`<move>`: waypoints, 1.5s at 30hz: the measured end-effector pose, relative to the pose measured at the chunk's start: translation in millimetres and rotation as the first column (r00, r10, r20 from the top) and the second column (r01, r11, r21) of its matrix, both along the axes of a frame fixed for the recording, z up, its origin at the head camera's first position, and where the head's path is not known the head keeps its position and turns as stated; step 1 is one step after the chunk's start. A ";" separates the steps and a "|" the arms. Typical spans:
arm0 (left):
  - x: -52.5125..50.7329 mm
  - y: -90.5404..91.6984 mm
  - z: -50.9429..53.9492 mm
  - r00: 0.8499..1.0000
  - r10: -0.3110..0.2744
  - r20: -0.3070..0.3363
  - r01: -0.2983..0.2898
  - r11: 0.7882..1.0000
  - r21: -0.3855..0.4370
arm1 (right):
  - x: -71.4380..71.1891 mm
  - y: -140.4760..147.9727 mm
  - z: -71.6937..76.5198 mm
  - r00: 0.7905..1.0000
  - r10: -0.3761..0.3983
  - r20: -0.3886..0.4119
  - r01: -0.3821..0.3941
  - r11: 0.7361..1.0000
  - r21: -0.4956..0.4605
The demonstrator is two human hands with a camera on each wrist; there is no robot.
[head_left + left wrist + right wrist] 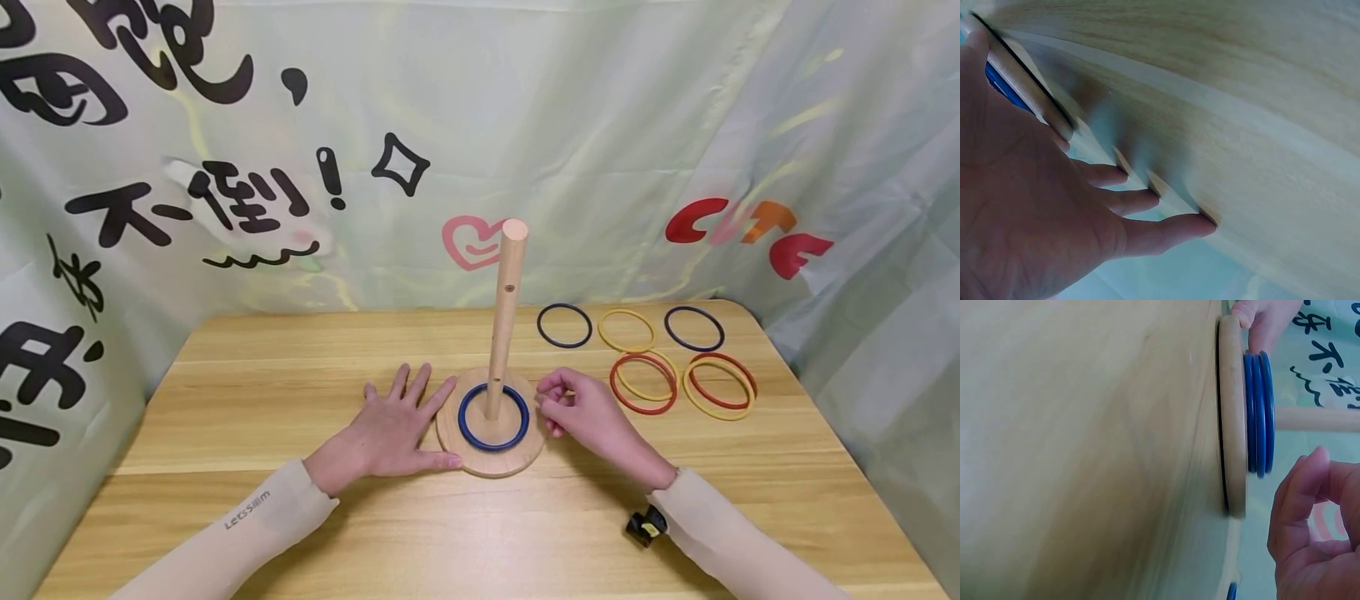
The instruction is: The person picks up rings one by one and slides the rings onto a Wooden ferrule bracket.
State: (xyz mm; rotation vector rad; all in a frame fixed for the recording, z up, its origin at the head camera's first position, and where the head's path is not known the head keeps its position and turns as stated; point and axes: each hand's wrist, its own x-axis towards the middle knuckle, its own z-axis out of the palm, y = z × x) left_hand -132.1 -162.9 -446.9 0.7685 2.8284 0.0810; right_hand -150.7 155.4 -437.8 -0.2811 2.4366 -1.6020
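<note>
Wooden peg (506, 321), long axis upright, left fingers (440, 397) spread, right fingers (559, 381) seemingly loosely curled.

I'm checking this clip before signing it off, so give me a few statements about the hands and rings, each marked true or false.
1. Blue rings surround the wooden post. True.
2. The right hand grips the wooden post. False: it holds nothing.
3. The left hand touches the round base with its thumb. True.
4. In the head view, the loose rings lie left of the wooden post. False: they lie to its right.
5. Every loose ring is blue. False: red ones and yellow ones lie there too.
</note>
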 end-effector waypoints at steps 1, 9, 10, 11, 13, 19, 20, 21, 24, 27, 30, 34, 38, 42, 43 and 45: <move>0.1 -0.1 0.0 1.000 0.000 0.000 0.000 1.000 -0.002 | 0.7 4.2 0.4 1.000 -0.003 -0.008 0.003 1.000 0.003; 0.6 0.0 0.2 1.000 0.002 0.003 -0.002 1.000 -0.007 | 2.2 44.9 1.7 0.985 -0.055 -0.160 0.087 0.976 0.199; 0.6 -0.1 0.1 1.000 0.002 0.004 -0.002 1.000 -0.008 | 2.4 50.0 1.9 0.982 -0.060 -0.177 0.098 0.972 0.215; 0.5 -0.2 0.0 1.000 0.002 0.005 -0.002 1.000 -0.009 | 2.6 55.0 2.1 0.979 -0.064 -0.194 0.110 0.965 0.236; 0.5 -0.4 -0.4 1.000 0.003 0.004 -0.003 1.000 -0.006 | 3.2 64.2 2.7 0.973 -0.075 -0.217 0.134 0.953 0.272; 0.9 -0.1 -0.4 1.000 0.004 0.000 -0.004 1.000 -0.017 | 7.5 87.2 0.1 0.968 -0.093 -0.234 0.175 0.918 0.357; 0.9 -0.1 -0.5 1.000 0.003 0.000 -0.003 1.000 -0.018 | 7.9 90.4 -0.8 0.968 -0.092 -0.235 0.175 0.914 0.366; 0.8 -0.2 -0.7 1.000 0.003 -0.001 -0.003 1.000 -0.018 | 7.9 93.5 -1.7 0.967 -0.088 -0.237 0.175 0.910 0.376; 0.7 -0.7 -0.6 1.000 0.003 -0.003 -0.003 1.000 -0.012 | 7.3 100.6 -3.2 0.969 -0.072 -0.237 0.167 0.895 0.413; 0.7 -1.3 -0.6 1.000 0.005 -0.002 -0.005 1.000 -0.005 | 5.0 104.7 -4.0 0.969 -0.034 -0.246 0.147 0.876 0.459; 0.6 -1.6 -0.8 1.000 0.005 0.001 -0.005 1.000 -0.001 | 2.3 106.1 -4.7 0.966 0.010 -0.260 0.124 0.859 0.496; 1.1 -0.6 0.6 1.000 0.003 0.006 -0.004 1.000 0.002 | -0.7 105.6 -4.6 0.961 0.060 -0.271 0.096 0.845 0.526; 0.9 0.1 1.0 1.000 0.006 0.012 -0.006 1.000 0.004 | -0.8 103.0 -3.5 0.955 0.095 -0.281 0.076 0.836 0.544; 0.5 0.0 1.2 1.000 0.004 0.016 -0.004 1.000 0.004 | 5.2 98.8 -2.0 0.936 0.100 -0.337 0.100 0.844 0.526; 0.3 -0.1 0.9 1.000 0.004 0.015 -0.004 1.000 0.004 | 7.3 97.5 -1.3 0.922 0.097 -0.374 0.119 0.850 0.513; -0.1 -0.2 0.4 1.000 0.002 0.010 -0.002 1.000 -0.001 | 11.1 95.1 0.2 0.883 0.091 -0.461 0.160 0.864 0.477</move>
